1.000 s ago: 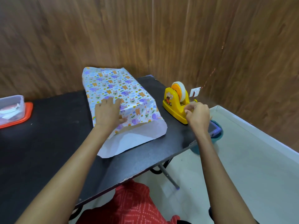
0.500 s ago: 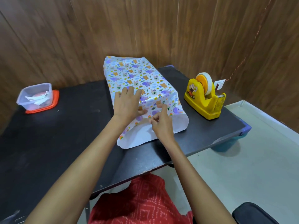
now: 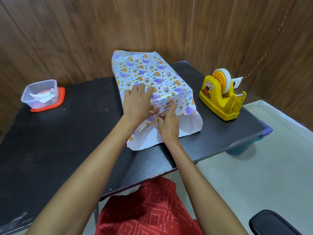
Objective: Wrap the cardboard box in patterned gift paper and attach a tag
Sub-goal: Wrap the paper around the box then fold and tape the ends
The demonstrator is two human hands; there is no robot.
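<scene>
One black table. On it one cardboard box inside patterned gift paper, long axis straight away from both hands, unsealed white flap under the right wrist. One yellow tape dispenser well right of the grip; one plastic tub far left. Left hand flat, fingers straight, pressing the top. Right hand just beside, nearer the flap, fingers curled on paper; pinching or not, unclear.

left hand flat on wrapped box, fingers straight | right hand touching it, fingertips on patterned paper, grip unclear | tape dispenser right of right hand, apart | clear tub far left of left hand | all on counter
</scene>
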